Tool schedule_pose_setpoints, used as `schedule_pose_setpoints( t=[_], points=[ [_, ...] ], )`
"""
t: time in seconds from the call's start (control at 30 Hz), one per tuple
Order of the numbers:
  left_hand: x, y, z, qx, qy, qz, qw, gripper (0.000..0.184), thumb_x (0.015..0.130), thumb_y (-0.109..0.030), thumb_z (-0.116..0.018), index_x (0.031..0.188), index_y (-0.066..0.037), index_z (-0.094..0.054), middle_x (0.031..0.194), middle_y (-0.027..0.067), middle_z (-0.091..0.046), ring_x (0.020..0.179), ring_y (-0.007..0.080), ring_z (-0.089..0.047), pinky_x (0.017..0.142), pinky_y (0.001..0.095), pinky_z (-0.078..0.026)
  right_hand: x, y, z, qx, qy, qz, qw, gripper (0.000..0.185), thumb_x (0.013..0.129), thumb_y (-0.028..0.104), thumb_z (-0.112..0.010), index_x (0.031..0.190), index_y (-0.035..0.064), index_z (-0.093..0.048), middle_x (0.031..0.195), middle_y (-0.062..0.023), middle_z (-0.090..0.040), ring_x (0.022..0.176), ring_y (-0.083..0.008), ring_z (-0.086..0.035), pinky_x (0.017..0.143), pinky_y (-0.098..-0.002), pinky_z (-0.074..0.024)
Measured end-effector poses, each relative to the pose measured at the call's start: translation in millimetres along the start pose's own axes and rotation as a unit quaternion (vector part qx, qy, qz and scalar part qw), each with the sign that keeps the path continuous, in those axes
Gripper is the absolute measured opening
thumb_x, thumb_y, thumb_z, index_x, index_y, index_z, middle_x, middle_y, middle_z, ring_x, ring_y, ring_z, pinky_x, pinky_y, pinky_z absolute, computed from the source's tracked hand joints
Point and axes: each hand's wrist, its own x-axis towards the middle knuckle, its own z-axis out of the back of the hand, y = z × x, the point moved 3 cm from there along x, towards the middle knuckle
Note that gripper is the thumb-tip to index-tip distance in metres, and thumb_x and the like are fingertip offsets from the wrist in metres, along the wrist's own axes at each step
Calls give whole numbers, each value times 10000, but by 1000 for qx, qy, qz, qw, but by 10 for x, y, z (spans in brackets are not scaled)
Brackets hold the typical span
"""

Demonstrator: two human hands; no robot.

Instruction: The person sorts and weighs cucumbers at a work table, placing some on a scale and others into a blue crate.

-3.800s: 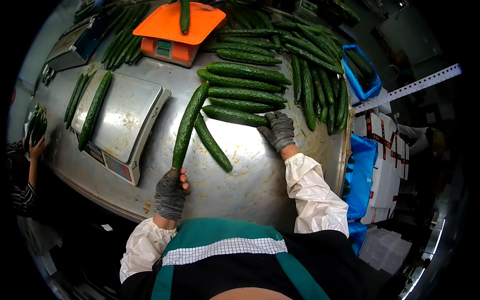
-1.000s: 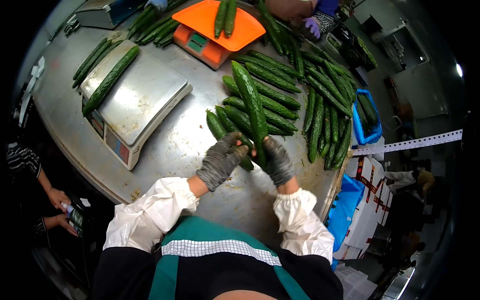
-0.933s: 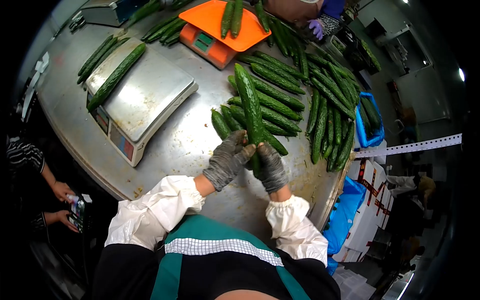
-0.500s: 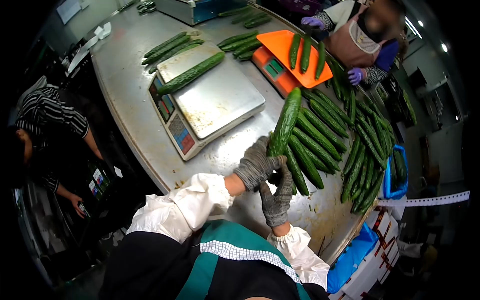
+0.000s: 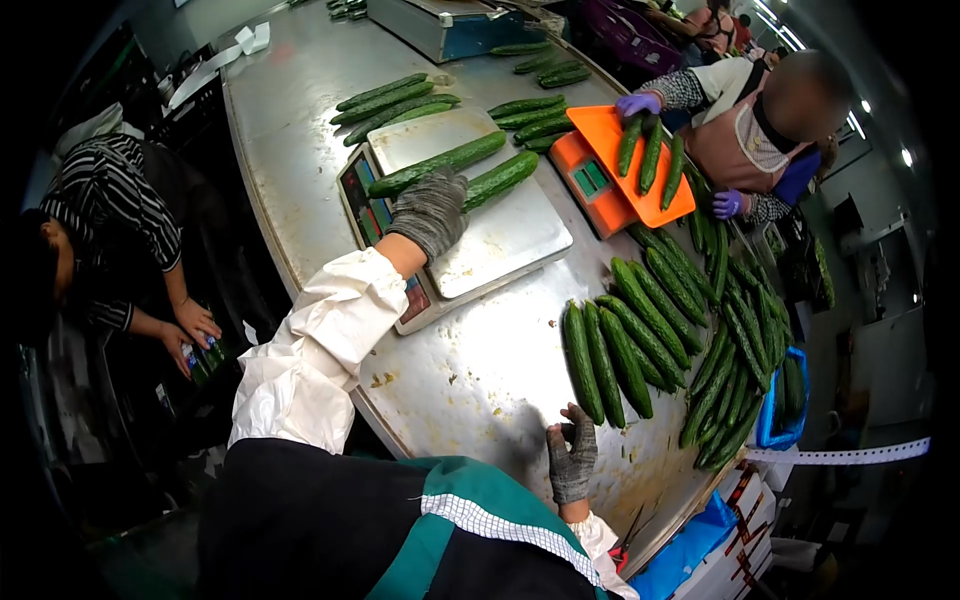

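A grey-gloved hand, my left hand [image 5: 432,212], is over the steel-topped weighing scale [image 5: 520,240], its fingers closed round the near end of a cucumber [image 5: 502,180]. Just behind it another cucumber [image 5: 440,163] lies on the same plate. My right hand [image 5: 572,458], in a matching glove, hovers low above the table with fingers apart and nothing in them. Beyond its fingertips is a row of cucumbers [image 5: 622,360] laid side by side.
Across the table, a person in purple gloves touches an orange scale tray [image 5: 655,195] bearing several cucumbers. More cucumbers are heaped at the right [image 5: 735,370] and grouped behind the steel scale [image 5: 385,100]. Another person in stripes [image 5: 120,200] bends at the left.
My left hand has carried a cucumber from the row up and left onto the scale. My right hand has come away from it, lower down. The purple-gloved hand now touches the orange tray.
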Motion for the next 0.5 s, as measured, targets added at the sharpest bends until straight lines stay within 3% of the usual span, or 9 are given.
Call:
schedule_pose_setpoints(
  t=[0.13, 0.2, 0.37, 0.5],
  points=[
    [130, 132, -195, 10, -16, -21, 1000, 421, 723, -209, -557, 1098, -31, -489, 1134, 197, -461, 1048, 330, -454, 894, 397, -372, -80, -66, 3, -40, -10, -5, 999, 354, 764, 43, -586, 1102, 25, -482, 940, -78, -549, 726, -125, -526, 676, -262, -443],
    [155, 172, -277, 0, -88, -44, 995, 308, 722, -150, -507, 999, -18, -529, 995, 176, -523, 941, 299, -507, 799, 395, -429, -100, -132, 31, -33, -18, -28, 999, 353, 780, 68, -579, 1113, 23, -474, 946, -78, -546, 729, -122, -516, 675, -258, -439],
    [116, 163, -352, 92, -179, -24, 979, 198, 747, -109, -453, 897, -40, -561, 898, 133, -548, 840, 254, -516, 660, 388, -452, -136, -284, 117, -8, 12, -47, 999, 382, 813, 123, -542, 1168, 45, -427, 1023, -82, -514, 786, -131, -495, 697, -258, -429],
    [82, 129, -364, 66, -212, 3, 975, 207, 746, -93, -439, 883, -1, -563, 901, 156, -537, 868, 270, -491, 685, 432, -419, -103, -168, 89, -6, 29, -84, 996, 348, 813, 77, -531, 1139, 7, -430, 1033, -82, -505, 789, -119, -488, 701, -251, -419]
  ],
)
